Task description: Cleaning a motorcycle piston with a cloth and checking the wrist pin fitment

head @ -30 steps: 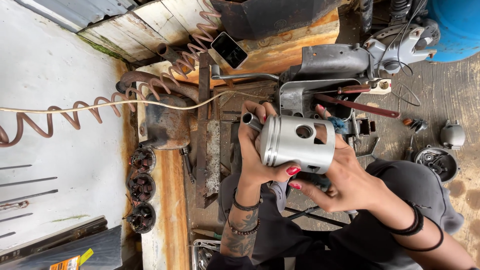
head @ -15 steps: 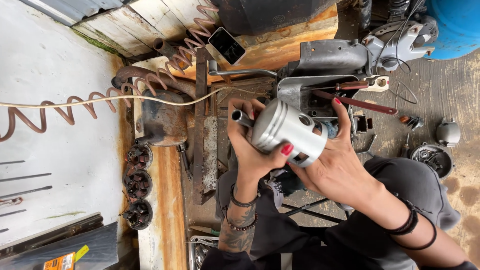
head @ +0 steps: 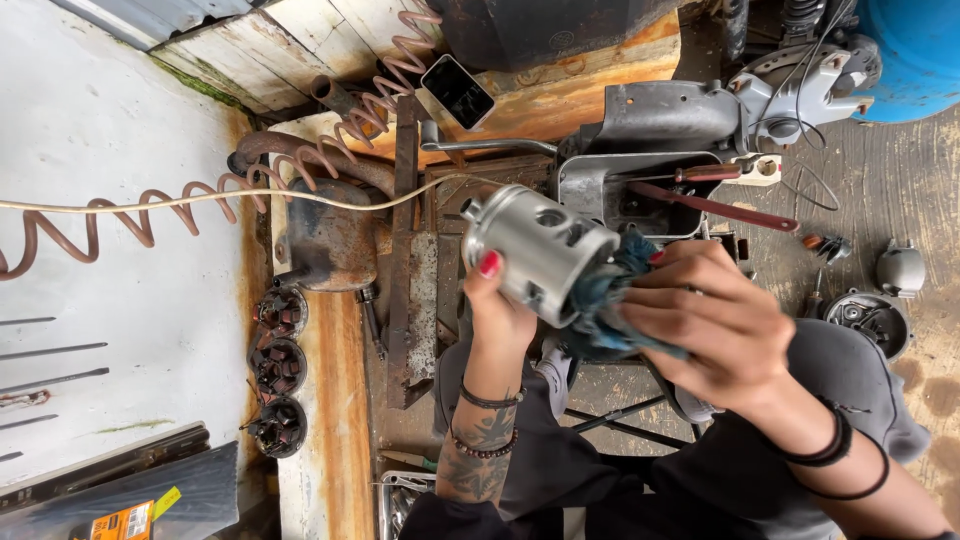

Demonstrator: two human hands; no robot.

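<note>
Above the rusty tabletop [head: 340, 400], left hand [head: 497, 310] grips the metal piston [head: 540, 250], tilted crown up-left; right hand [head: 715, 320] clutches a blue rag [head: 610, 300] against its lower end.

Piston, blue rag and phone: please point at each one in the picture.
piston [head: 545, 250], head view, on its silver side wall.
blue rag [head: 610, 305], head view, on its bunched middle.
phone [head: 459, 91], head view, on its dark screen.

Daylight, flat. Whitewashed wall [head: 110, 330] from 8 to 10 o'clock. Rusty workbench [head: 330, 400] down the centre, weathered planks [head: 250, 40] at 11. Stained concrete floor [head: 900, 190] at 3, blue drum [head: 915, 50] at 1. Coiled hose [head: 150, 215] crosses the wall at 9.
</note>
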